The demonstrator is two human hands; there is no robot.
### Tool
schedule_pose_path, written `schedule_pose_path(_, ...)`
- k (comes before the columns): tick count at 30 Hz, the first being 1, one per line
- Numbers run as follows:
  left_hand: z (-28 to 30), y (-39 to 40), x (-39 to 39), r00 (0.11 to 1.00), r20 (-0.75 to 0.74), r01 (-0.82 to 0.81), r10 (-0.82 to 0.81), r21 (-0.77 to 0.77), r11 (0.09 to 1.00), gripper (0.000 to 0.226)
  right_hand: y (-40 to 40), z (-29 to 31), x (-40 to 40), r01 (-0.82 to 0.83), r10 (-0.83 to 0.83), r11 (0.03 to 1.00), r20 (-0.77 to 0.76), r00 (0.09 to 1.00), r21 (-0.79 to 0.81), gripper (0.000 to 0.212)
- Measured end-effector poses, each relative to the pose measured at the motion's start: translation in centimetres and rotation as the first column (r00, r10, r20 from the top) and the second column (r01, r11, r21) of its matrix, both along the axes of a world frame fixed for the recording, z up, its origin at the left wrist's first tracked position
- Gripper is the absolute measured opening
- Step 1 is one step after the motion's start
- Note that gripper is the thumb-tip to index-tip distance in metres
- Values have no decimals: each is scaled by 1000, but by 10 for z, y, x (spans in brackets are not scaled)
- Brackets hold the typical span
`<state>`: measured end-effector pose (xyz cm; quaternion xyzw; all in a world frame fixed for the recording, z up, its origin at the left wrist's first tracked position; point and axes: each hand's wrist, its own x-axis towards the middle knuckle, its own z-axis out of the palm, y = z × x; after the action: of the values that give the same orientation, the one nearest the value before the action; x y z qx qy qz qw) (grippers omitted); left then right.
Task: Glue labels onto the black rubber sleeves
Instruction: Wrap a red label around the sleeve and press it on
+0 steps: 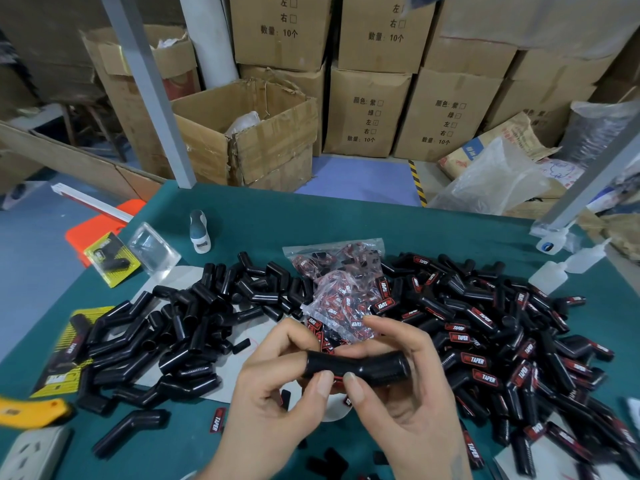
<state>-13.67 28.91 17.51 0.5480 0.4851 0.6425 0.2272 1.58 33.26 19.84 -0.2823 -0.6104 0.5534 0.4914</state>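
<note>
I see both hands near the tabletop's near edge, sharing one black rubber sleeve [356, 368] held level above the green tabletop [263, 216]. My left hand [273, 393] has its grip clamped on the sleeve's left end, thumb on the near side, fingers curled over the top. My right hand [408, 386] wraps the right end, its grip clamped too, thumb pressed beside the left thumb on a sliver of red under the sleeve; whether that is a label I cannot tell. A loose label [218, 419] lies on the tabletop just left of my left wrist.

Left of the hands sits a heap of plain sleeves [166, 327]; right of them, a heap of labelled sleeves [512, 344] reaches toward the right edge. Between the heaps, just beyond my fingers, lie clear bags of labels [341, 289]. At the near left corner rest a yellow tool [31, 412] and a white power strip [33, 452].

Farther back, a white bottle [199, 232] stands near the left edge, and squeeze bottles [568, 266] lie by the far right corner. Beyond the tabletop, cardboard boxes [367, 112] are stacked.
</note>
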Motion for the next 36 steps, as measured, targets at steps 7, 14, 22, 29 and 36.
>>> schedule_pose_path(7, 0, 1, 1, 998, 46, -52, 51, 7, 999, 16, -4, -4, -6, 12, -12, 1000, -15, 1000, -2, 48)
schedule_pose_path(14, -3, 2, 6, 987, 133, -94, 91, 17, 995, 19, -8, -9, -15, 30, -32, 999, -72, 997, -32, 50)
schedule_pose_path(22, -5, 2, 6, 983, 140, -124, 122, 7, 992, 30, -8, -9, -18, 32, -35, 999, -98, 995, -27, 50)
schedule_pose_path(29, -8, 3, 7, 978, 153, -139, 140, -16, 990, 40, -8, -11, -19, 33, -36, 999, -113, 993, -28, 50)
schedule_pose_path(36, -9, 2, 8, 979, 149, -140, 140, -14, 990, 42, -8, -12, -18, 38, -39, 999, -111, 993, -17, 49)
